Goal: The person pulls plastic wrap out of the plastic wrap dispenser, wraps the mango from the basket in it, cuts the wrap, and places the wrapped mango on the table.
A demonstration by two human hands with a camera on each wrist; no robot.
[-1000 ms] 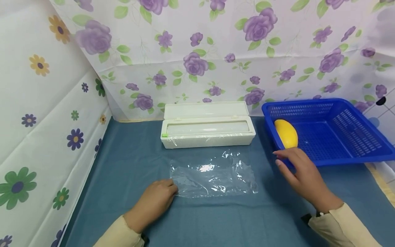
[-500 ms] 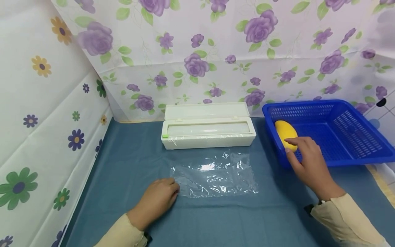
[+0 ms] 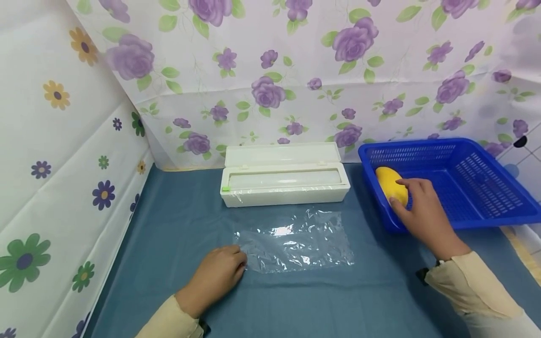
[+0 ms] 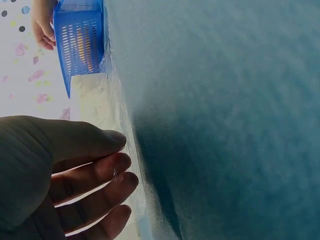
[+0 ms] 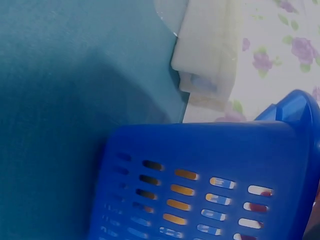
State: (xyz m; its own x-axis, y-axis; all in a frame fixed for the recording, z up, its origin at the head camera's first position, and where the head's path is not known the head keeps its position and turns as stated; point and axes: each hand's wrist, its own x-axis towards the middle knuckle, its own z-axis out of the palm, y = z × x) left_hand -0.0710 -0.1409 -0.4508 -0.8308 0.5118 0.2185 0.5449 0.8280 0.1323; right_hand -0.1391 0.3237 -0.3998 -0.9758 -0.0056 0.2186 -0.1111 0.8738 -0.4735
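A clear sheet of plastic wrap point(image 3: 296, 244) lies wrinkled on the blue cloth. At its left edge, the fingertips and thumb of my left hand point(image 3: 217, 277) hold it; the left wrist view has the thumb near the index fingertip, with a glint of film at the fingers. A yellow mango point(image 3: 385, 180) sits by the left wall of the blue basket point(image 3: 486, 219). My right hand point(image 3: 427, 216) reaches over the rim, thumb and index finger spread above the mango. In the right wrist view, the mango shows as orange through the basket slots, with reddish fingers higher up.
A white box point(image 3: 287, 196) with its lid raised stands behind the plastic wrap, with a roll point(image 3: 285, 178) inside. A green tab point(image 3: 226, 188) marks its left front corner. Flowered cloth point(image 3: 270, 70) hangs at the back and left.
My right hand has moved up and right from the basket's near-left corner to over the mango. My left hand stays at the wrap's edge, nearly still.
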